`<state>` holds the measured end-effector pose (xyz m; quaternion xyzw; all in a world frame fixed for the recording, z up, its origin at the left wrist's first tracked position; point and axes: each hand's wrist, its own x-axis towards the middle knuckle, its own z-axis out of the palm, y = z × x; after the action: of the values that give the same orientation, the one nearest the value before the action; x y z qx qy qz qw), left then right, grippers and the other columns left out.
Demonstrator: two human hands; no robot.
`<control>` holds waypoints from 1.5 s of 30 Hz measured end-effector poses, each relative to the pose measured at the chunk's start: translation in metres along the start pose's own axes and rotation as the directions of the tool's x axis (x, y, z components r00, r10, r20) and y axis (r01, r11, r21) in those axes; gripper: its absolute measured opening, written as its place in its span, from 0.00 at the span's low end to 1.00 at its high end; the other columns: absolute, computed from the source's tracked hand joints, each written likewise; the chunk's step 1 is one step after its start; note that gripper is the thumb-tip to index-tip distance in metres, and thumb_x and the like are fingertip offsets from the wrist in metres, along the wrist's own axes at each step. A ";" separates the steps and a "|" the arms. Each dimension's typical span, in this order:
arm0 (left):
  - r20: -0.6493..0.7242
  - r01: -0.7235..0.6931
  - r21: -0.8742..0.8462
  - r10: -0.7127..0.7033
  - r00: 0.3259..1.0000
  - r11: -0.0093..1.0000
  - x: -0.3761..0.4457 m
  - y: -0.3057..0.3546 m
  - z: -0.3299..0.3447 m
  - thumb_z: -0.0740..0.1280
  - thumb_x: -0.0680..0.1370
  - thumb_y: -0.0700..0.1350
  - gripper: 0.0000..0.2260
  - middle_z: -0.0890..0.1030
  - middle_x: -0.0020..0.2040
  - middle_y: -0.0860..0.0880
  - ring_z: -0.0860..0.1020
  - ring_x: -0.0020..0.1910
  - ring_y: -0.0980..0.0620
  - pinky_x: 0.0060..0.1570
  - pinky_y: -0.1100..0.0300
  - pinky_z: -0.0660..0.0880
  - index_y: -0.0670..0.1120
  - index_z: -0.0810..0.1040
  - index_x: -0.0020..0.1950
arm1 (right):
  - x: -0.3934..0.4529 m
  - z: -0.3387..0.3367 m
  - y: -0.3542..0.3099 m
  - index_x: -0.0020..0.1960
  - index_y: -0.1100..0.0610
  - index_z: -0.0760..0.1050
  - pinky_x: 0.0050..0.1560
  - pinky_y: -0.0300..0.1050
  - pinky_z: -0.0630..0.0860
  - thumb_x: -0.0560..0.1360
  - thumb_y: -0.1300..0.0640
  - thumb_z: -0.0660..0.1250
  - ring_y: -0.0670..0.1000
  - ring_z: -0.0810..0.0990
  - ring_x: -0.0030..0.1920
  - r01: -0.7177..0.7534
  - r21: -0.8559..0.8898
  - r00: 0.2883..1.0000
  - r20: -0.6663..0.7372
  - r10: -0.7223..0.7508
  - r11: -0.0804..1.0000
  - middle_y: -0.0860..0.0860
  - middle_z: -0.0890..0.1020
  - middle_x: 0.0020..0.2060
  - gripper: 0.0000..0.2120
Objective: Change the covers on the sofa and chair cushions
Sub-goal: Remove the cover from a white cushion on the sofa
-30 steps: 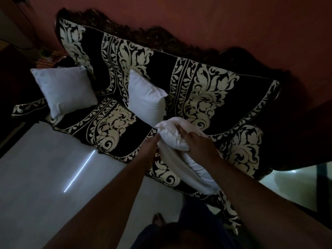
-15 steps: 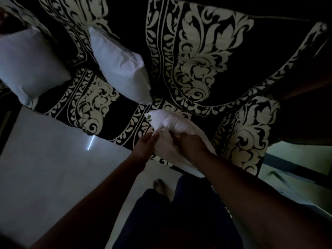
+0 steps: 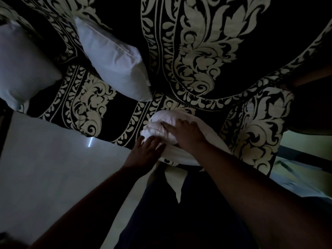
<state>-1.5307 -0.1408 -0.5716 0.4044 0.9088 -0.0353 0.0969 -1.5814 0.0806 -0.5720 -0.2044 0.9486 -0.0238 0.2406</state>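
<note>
At the sofa (image 3: 206, 51) seat's front edge, centre frame, a left hand (image 3: 143, 151) pinches and a right hand (image 3: 186, 135) presses, fingers spread, a white cushion (image 3: 158, 123). Soft and light, it looks best gripped at the corners. Two cushions (image 3: 111, 58) rest at 11 o'clock. No writing is legible.
</note>
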 end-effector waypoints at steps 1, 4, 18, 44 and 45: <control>-0.013 -0.059 0.034 0.060 0.998 0.998 -0.004 -0.003 0.006 0.72 0.75 0.50 0.26 0.73 0.70 0.43 0.72 0.66 0.40 0.62 0.39 0.70 0.47 0.74 0.72 | 0.002 0.002 0.002 0.81 0.37 0.45 0.53 0.56 0.74 0.82 0.46 0.57 0.58 0.78 0.55 -0.048 -0.013 0.999 -0.014 0.047 0.999 0.59 0.74 0.62 0.32; -0.056 -0.090 0.114 0.097 0.994 0.989 -0.003 -0.010 0.012 0.71 0.75 0.52 0.33 0.70 0.72 0.44 0.71 0.65 0.41 0.60 0.40 0.71 0.46 0.67 0.78 | 0.004 0.007 0.006 0.80 0.37 0.47 0.56 0.59 0.72 0.79 0.44 0.62 0.59 0.75 0.58 -0.083 0.046 0.996 -0.030 0.084 0.996 0.57 0.73 0.63 0.36; -0.011 -0.255 0.110 0.258 0.966 0.961 0.021 -0.051 0.020 0.60 0.77 0.36 0.12 0.82 0.44 0.48 0.77 0.39 0.46 0.47 0.50 0.70 0.45 0.81 0.52 | 0.011 0.032 -0.030 0.77 0.37 0.62 0.47 0.56 0.73 0.74 0.42 0.67 0.57 0.78 0.43 -0.084 -0.014 0.991 -0.105 0.082 0.996 0.56 0.76 0.53 0.33; 0.242 0.325 -0.407 -0.242 0.940 0.853 0.029 -0.097 -0.010 0.59 0.73 0.67 0.24 0.83 0.50 0.49 0.75 0.56 0.43 0.59 0.46 0.66 0.50 0.82 0.52 | 0.038 0.011 -0.020 0.68 0.48 0.75 0.62 0.58 0.69 0.79 0.52 0.52 0.60 0.74 0.61 0.390 0.163 0.918 0.008 -0.396 0.906 0.56 0.75 0.64 0.21; 0.272 0.366 -0.428 -0.269 0.924 0.826 0.033 -0.098 -0.010 0.60 0.73 0.66 0.24 0.82 0.51 0.48 0.75 0.56 0.42 0.59 0.46 0.67 0.49 0.82 0.52 | 0.032 0.014 -0.010 0.64 0.43 0.77 0.61 0.58 0.70 0.78 0.51 0.58 0.59 0.73 0.61 0.264 0.204 0.964 -0.027 -0.264 0.943 0.53 0.75 0.63 0.18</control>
<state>-1.6264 -0.1813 -0.5699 0.2053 0.9300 0.1303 0.2756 -1.5966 0.0591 -0.5970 -0.3036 0.9049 -0.1538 0.2556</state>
